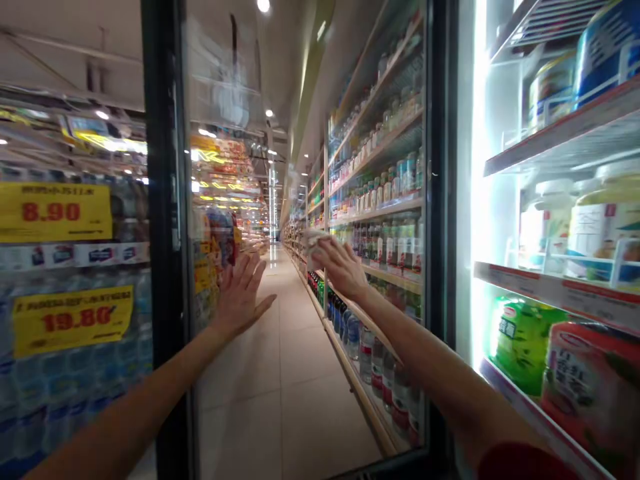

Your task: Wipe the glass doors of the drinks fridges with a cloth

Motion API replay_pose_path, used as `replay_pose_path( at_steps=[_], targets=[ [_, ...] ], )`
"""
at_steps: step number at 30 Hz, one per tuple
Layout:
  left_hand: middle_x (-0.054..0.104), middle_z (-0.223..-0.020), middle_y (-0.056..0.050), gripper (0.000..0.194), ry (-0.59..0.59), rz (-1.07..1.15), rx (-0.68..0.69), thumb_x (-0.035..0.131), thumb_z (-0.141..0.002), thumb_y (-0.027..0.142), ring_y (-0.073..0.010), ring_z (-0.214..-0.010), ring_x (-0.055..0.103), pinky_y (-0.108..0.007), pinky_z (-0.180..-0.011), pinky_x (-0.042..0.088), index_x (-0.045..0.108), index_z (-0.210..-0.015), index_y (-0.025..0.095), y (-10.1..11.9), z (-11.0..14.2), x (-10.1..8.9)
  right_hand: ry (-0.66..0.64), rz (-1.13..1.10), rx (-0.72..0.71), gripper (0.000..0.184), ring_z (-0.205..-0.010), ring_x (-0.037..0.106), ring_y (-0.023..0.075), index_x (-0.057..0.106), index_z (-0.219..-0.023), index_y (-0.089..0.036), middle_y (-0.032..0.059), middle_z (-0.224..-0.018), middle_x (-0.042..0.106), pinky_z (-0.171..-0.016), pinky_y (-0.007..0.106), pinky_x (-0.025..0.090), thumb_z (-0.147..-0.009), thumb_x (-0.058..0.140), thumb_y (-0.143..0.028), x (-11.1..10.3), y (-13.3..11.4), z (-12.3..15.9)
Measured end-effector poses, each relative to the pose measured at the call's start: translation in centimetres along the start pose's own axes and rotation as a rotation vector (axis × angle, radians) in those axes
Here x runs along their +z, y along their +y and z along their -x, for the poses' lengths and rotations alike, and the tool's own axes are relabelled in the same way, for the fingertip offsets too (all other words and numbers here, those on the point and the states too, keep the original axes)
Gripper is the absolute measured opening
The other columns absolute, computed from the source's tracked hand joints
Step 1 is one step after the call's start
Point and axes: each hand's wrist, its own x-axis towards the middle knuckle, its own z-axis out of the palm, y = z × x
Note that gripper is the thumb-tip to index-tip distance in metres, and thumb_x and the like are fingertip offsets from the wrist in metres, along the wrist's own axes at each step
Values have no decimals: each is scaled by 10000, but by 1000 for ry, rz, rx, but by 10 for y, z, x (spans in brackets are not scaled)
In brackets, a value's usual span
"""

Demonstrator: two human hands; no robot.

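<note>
A glass cooler door (pixel 300 413) with a black frame stands swung out in front of me. My left hand (pixel 243 290) is against the left part of the pane, palm forward, its fingers stretched and the thumb spread; nothing is in it. Farther right, my right hand (pixel 341 267) presses a pale cloth (pixel 316 243) to the glass, the fingers bent over it. The cloth is blurred and partly covered by the hand. Through and on the pane show an aisle and rows of bottles; I cannot tell reflection from view everywhere.
To the right, lit cooler shelves (pixel 555 130) hold cans, bottles, a green pack (pixel 525 340) and a red pack (pixel 590 387). At left, stacked water bottles (pixel 60 387) stand behind yellow price signs (pixel 73 320). The door's black left edge (pixel 167 200) rises between them and the glass.
</note>
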Motion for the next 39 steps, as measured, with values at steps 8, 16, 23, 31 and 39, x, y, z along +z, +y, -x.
replay_pose_path(
  at_steps=[8,16,23,31,39],
  targets=[
    [258,-1463,-120,725,18,8,-6,452,-843,431,-268,-1371,178,-484,-1100,123,108,-1434,190,-1,0,-1,227,-54,306,486,-1384,152,230,433,-1308,-251,55,-1421,360,-1085,496,238,-831,391,-165,10,-4,-26],
    [292,-1449,-117,685,5,-9,79,434,-863,351,-250,-1363,211,-467,-1090,206,94,-1434,188,-10,4,-7,281,0,538,483,-1363,222,254,436,-1308,-221,90,-1416,370,-1054,520,268,-836,356,-152,4,3,-44],
    [237,-1464,-149,671,92,26,-27,455,-858,334,-283,-1364,194,-497,-1071,271,136,-1424,167,-33,14,-22,-10,-165,-266,478,-1364,224,180,473,-1259,-293,-2,-1379,438,-1119,438,196,-810,443,-135,24,-73,-31],
    [237,-1465,-116,651,131,73,-15,453,-855,293,-275,-1348,242,-488,-1080,289,142,-1421,210,-40,27,-50,116,-151,204,448,-1382,151,256,440,-1296,-230,46,-1438,346,-1100,495,191,-854,402,-172,24,-89,-84],
    [243,-1461,-110,626,191,26,-128,467,-846,285,-286,-1348,235,-492,-1093,251,198,-1406,206,-63,37,-70,2,-244,-162,388,-1375,181,215,457,-1260,-235,39,-1420,376,-1103,489,189,-889,363,-176,35,-127,-91]
  ],
)
